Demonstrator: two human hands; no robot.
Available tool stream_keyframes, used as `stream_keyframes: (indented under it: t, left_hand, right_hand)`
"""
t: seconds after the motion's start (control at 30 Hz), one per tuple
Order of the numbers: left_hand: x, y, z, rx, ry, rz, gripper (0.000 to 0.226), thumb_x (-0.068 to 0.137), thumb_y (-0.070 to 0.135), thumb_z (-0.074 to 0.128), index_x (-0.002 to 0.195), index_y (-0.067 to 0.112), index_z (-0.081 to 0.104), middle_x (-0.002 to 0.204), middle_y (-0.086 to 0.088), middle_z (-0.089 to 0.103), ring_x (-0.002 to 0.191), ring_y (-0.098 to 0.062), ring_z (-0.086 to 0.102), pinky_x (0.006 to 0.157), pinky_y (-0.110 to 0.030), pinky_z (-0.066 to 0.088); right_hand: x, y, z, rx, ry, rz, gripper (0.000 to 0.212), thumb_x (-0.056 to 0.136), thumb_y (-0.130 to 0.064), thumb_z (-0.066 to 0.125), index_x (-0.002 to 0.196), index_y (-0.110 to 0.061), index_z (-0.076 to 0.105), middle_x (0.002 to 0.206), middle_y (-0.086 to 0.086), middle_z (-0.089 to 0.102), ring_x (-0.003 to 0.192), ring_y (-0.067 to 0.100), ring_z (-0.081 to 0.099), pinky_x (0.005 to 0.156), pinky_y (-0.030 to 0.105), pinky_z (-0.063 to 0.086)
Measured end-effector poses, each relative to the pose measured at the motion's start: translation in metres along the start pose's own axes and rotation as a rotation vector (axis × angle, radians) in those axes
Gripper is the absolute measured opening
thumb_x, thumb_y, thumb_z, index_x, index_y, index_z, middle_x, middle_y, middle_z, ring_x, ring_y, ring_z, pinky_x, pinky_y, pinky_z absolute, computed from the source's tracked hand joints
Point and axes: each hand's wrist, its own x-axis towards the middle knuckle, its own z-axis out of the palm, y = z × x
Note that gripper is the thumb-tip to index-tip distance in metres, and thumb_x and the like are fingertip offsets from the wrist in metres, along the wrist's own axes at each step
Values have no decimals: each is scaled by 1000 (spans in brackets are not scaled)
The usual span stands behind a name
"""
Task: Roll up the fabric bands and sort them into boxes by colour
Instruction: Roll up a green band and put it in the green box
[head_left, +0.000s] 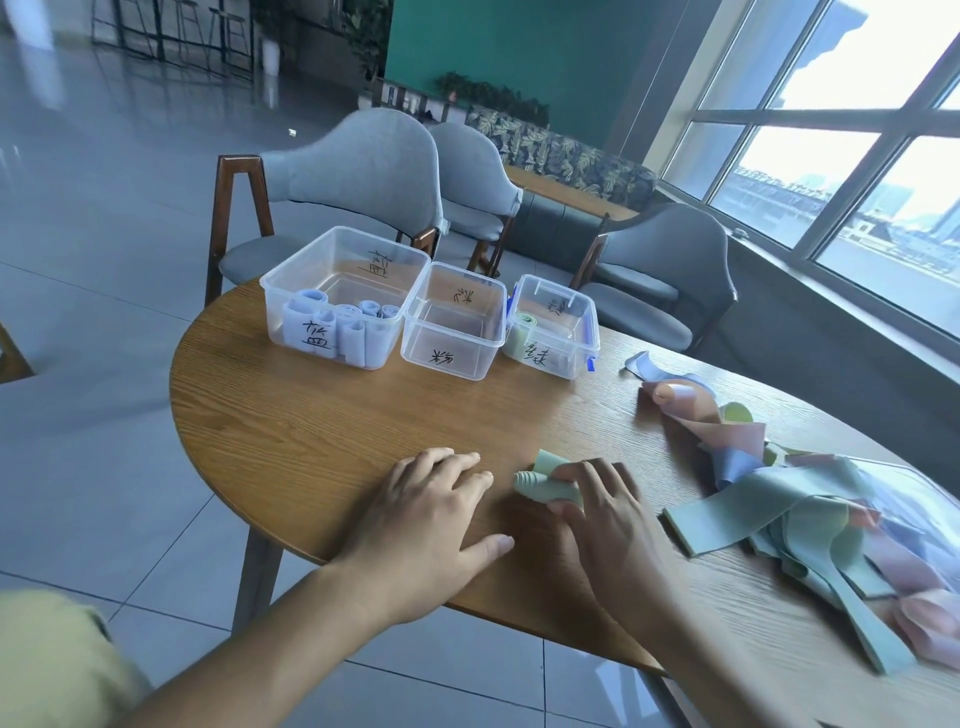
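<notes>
From my remote seat I saw the right hand (602, 512) curled round a green roll (548, 486) on the wooden table (322, 415), fingers over the top and thumb tucked below it; the roll looked fully wound, with one loose corner sticking up at its far side. The left hand (431, 525) lay flat on the table just beside it, fingers straight and slightly spread, holding nothing.

Three clear boxes stood in a row at the far edge, each with a handwritten label; the left box (340, 299) held several rolled blue bands, the middle box (454, 322) looked empty to me, and the right box (553, 327) held at least one green roll; I could not tell how many more sat behind its label.

To the right lay a tangled pile of bands (810, 525), green, pink and blue together, partly resting on a clear bag (914, 499); a few loose bands trailed from it toward the boxes.

I judged the job well short of finished; blue was furthest along, green barely begun, pink apparently untouched; the roll in hand belonged, by its colour, in the right box, and most of the pile was yet to be wound.
</notes>
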Motion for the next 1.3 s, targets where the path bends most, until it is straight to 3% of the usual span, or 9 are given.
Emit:
stream_keyframes:
  t: [0.17, 0.27, 0.37, 0.5, 0.7, 0.87, 0.93, 1.07, 1.3]
  left_hand:
    - [2, -1, 2, -49, 25, -8, 86, 81, 80, 23, 149, 32, 40, 159, 13, 30, 146, -11, 19, 119, -32, 19]
    - [3, 2, 2, -121, 87, 21, 68, 89, 64, 56, 147, 31, 45, 154, 14, 37, 143, -8, 25, 118, -26, 20]
    - [2, 12, 0, -326, 162, 26, 54, 88, 44, 70, 138, 29, 55, 138, 16, 52, 130, -3, 41, 111, -15, 27]
    - [-3, 28, -3, -630, 166, -24, 32, 88, 27, 73, 119, 29, 67, 111, 19, 63, 108, 3, 59, 98, -22, 47]
    - [-6, 35, 1, -750, 122, -66, 19, 91, 25, 68, 110, 28, 71, 107, 17, 67, 107, 2, 60, 98, -26, 48]
    - [-8, 39, 3, -791, 99, -71, 24, 92, 28, 66, 116, 28, 69, 116, 18, 64, 114, 1, 57, 102, -23, 46]
    - [-10, 42, 3, -844, 99, -104, 29, 92, 26, 67, 121, 27, 66, 122, 16, 61, 116, 4, 56, 104, -18, 44]
    - [-12, 50, 4, -1010, 70, -192, 40, 92, 23, 69, 131, 23, 58, 133, 13, 57, 119, 9, 54, 104, -10, 40]
    - [-13, 59, 5, -994, 118, -201, 47, 92, 25, 69, 136, 28, 53, 133, 16, 57, 121, 9, 51, 101, -5, 37]
  right_hand:
    - [-20, -6, -6, -18, 14, 3, 21, 92, -18, 68, 111, -19, 59, 108, -5, 56, 95, 22, 52, 80, 32, 44]
    - [-26, -6, -5, 2, 17, 23, 22, 91, -16, 67, 112, -19, 59, 111, -4, 53, 94, 22, 51, 77, 32, 47]
    - [-29, -8, -5, 2, 21, 52, 22, 92, -17, 66, 112, -21, 59, 111, -4, 51, 95, 21, 50, 74, 29, 46]
    - [-29, -12, -5, 90, 33, 111, 22, 95, -17, 63, 115, -24, 59, 110, -4, 52, 97, 22, 54, 74, 31, 49]
    - [-34, -24, -9, 389, 102, 460, 18, 97, -31, 61, 115, -31, 61, 109, -15, 58, 99, 10, 61, 87, 34, 52]
    - [-39, -30, -20, 656, 106, 584, 18, 94, -14, 67, 106, -28, 67, 91, -25, 70, 89, -17, 61, 74, 1, 42]
    - [-42, -32, -20, 678, 94, 576, 22, 93, -13, 67, 109, -28, 67, 93, -31, 70, 96, -15, 62, 84, 6, 45]
    - [-45, -33, -16, 718, 90, 593, 29, 95, -15, 65, 122, -22, 66, 109, -18, 73, 109, -1, 65, 100, 34, 50]
    - [-46, -35, -20, 792, 92, 626, 30, 94, -12, 66, 121, -25, 63, 108, -17, 73, 107, -2, 66, 101, 35, 51]
